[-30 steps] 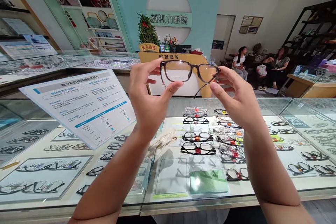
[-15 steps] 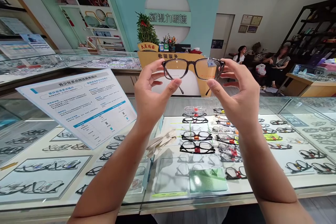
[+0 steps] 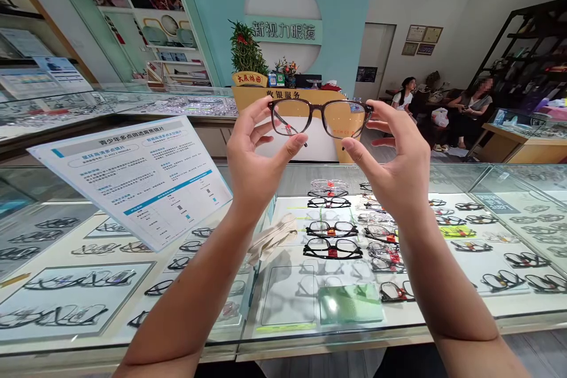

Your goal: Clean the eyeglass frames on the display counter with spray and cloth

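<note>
A pair of dark-rimmed eyeglasses [image 3: 317,108] is held up above the glass counter, its lenses facing me and its temples pointing away. My left hand [image 3: 259,144] closes on the left end of the frame, thumb below and fingers behind. At the opposite end my right hand [image 3: 387,150] grips the frame the same way. Below the hands, a crumpled beige cloth [image 3: 272,240] lies on the counter. Several black eyeglasses [image 3: 332,248] sit in rows inside the case under the glass.
A printed sheet [image 3: 137,180] stands tilted on the counter at left. A green pad [image 3: 351,303] is near the front edge [image 3: 336,345]. Behind the glasses is a yellow-fronted desk [image 3: 248,97] with a potted plant [image 3: 247,53]. Two people [image 3: 472,106] sit at the far right.
The eyeglasses have shifted slightly left and their front has tilted a little, with the temples now less visible below. My right hand has moved slightly left with them.
</note>
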Demonstrator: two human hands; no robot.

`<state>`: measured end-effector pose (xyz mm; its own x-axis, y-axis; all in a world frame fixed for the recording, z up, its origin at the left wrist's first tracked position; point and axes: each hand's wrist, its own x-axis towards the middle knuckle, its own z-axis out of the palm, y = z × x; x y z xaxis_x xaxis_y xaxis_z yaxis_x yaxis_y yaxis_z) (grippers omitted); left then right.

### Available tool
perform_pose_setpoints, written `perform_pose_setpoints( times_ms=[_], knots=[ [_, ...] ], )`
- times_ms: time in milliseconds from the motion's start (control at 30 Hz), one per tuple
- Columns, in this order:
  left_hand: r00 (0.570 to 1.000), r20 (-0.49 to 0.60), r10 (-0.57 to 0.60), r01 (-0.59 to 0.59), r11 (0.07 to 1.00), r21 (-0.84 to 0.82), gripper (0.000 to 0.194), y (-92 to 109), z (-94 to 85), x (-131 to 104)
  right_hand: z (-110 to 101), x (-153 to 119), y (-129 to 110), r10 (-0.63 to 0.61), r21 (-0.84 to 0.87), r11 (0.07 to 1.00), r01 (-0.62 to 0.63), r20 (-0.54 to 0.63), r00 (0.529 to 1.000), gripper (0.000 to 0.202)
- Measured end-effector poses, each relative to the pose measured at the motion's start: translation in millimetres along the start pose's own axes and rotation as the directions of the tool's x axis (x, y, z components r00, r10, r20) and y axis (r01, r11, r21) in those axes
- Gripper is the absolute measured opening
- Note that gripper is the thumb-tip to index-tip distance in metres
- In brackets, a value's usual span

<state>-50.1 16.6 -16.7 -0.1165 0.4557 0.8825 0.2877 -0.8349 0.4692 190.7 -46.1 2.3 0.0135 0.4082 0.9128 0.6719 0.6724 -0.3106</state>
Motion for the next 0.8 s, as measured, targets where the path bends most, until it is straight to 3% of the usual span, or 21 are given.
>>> perform_pose_setpoints(
  times_ms=[467,800],
  knots=[
    [0.968,-0.182,0.171,-0.132,0.969,0.207,0.076,14,4.8,-7,3,0,0,0.136,0.113,0.981,-0.158,0.184,0.974,0.057],
    [0.986,-0.132,0.106,-0.091,0.989,0.114,0.082,18,1.1,-11,3,2,4,0.206,0.247,0.926,-0.286,0.305,0.93,0.052]
  ],
)
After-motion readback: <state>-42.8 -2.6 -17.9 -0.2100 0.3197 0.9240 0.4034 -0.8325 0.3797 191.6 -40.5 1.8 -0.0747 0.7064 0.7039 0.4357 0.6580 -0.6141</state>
